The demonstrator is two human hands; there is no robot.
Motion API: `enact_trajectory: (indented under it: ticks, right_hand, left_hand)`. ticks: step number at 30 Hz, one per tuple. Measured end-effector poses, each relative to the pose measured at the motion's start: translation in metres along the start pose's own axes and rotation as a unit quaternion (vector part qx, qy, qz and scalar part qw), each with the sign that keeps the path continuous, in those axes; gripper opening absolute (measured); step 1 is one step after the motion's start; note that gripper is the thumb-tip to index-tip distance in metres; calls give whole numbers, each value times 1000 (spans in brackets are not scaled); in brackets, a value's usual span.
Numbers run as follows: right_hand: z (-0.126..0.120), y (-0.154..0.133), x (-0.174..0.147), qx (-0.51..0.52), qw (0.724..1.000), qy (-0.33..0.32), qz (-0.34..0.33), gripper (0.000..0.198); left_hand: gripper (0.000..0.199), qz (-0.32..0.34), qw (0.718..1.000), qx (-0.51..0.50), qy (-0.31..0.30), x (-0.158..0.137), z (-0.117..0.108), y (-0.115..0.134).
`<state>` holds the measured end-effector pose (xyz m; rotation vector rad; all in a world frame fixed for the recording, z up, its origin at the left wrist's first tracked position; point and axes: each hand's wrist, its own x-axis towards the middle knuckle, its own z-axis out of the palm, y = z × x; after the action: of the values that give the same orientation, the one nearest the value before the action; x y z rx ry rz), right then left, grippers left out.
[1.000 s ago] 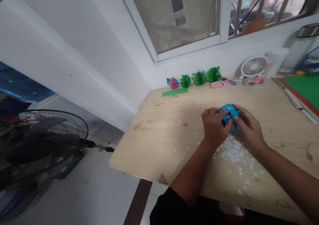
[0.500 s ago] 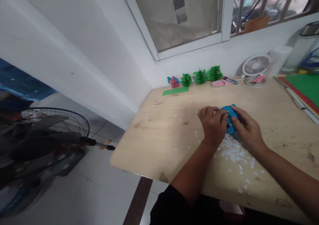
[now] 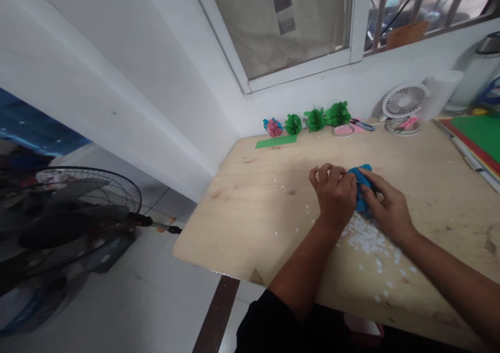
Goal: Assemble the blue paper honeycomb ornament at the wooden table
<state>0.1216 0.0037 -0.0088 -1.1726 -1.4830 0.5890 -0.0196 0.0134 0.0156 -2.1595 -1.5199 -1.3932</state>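
Observation:
A rounded blue paper craft point(image 3: 363, 177) is held just above the table, over the far end of a scatter of small white paper bits point(image 3: 365, 234). My right hand point(image 3: 390, 204) grips its right side, thumb on the front and fingers behind. At its left side, my left hand point(image 3: 334, 191) has curled fingers closed against the craft; the thumb tip is mostly hidden behind the knuckles. Whether something small is also pinched there cannot be made out.
Along the wall stand several green paper crafts point(image 3: 315, 118) and a pink-and-blue one point(image 3: 274, 127), behind a green paper strip point(image 3: 276, 141). A utility knife point(image 3: 362, 125), tape roll point(image 3: 403, 126) and small white fan point(image 3: 405, 101) are at back right. Coloured sheets point(image 3: 478, 137) lie farther right.
My left hand has rolled over, so its fingers and knuckles now cover more of the blue paper craft's front. My right hand keeps its grip. The view has shifted slightly.

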Motion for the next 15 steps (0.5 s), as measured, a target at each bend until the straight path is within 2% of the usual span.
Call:
enact_trajectory:
  ticks: [10,15]
  right_hand:
    - [-1,0,-2,-11,1000,0,1,41]
    - [0,2,-3,-11,1000,1,-1,43]
  left_hand:
    - [11,-36,999,-31,-17,2,-1,0]
    - [11,-31,999,-31,-7,1,0,0]
